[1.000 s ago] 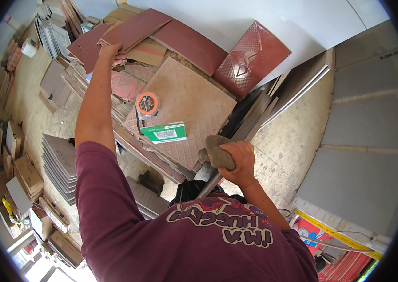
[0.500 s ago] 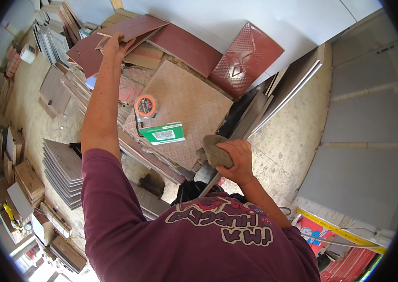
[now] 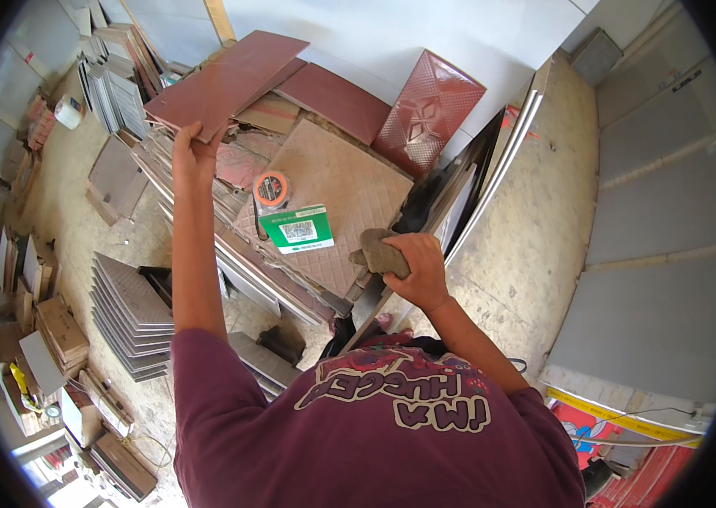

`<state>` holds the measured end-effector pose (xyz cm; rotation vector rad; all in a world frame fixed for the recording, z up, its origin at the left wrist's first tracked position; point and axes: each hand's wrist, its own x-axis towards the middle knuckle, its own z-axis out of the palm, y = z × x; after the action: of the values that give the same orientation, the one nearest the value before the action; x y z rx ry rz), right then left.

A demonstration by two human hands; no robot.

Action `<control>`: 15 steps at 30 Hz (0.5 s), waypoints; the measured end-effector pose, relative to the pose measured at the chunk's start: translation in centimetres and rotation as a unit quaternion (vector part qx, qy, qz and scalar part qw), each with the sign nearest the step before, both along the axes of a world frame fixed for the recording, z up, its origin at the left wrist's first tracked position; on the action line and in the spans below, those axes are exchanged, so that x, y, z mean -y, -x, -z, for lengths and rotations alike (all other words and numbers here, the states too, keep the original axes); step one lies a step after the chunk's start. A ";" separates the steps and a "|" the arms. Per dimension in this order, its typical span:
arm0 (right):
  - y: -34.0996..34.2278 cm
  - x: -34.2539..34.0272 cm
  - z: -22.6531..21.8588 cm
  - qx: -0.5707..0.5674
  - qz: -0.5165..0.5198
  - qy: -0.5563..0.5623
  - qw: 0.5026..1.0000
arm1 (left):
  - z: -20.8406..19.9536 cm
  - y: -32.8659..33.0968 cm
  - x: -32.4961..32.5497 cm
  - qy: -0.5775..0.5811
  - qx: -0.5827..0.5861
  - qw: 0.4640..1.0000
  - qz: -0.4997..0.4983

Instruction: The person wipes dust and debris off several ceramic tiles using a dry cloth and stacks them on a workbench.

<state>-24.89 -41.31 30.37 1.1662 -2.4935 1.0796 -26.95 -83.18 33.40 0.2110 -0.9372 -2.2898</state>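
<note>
Beyond the beige tile (image 3: pixel 358 195), the white wall (image 3: pixel 375 25) rose as the biggest thing about. Past the beige tile's far corner, to its left, was the plain red tile (image 3: pixel 227 80), its near edge pinched in the left grip (image 3: pixel 195 152); I could not tell how far the fingers ran beneath. Just behind the beige tile lay the flat red tile (image 3: pixel 337 103), and beyond its right corner leaned the embossed red tile (image 3: pixel 430 110).

By the beige tile's near-right edge, the right grip (image 3: pixel 421 267) was curled around the grey-brown pad (image 3: pixel 383 254). On the beige tile, toward its left side, sat the green card (image 3: pixel 297 229) and, smaller, the tape measure (image 3: pixel 272 189).

A slab that broad, taken by one edge, seemed likely to dip at its far end. It called, I judged, for a deep hold under the middle of that edge, a slow, level carry, and an eye on the corners nearest the wall. Full of the pad, the right grip was poorly placed to share the weight.
</note>
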 end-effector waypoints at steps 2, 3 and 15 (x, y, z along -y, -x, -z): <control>-0.1 0.0 -0.3 -0.004 0.000 0.005 1.000 | -1.4 -3.1 -3.1 0.015 -0.024 1.000 0.006; -0.2 -0.1 -0.4 -0.007 -0.001 0.008 1.000 | -1.8 -4.5 -4.4 0.016 -0.035 0.999 0.009; 0.0 -1.3 1.1 0.106 0.023 0.163 0.981 | -6.2 -13.5 -21.4 0.059 -0.032 0.998 0.016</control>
<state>-24.91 -39.97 29.25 0.9383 -2.3512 1.5993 -13.42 -61.81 39.60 0.0716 -1.0457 -2.2485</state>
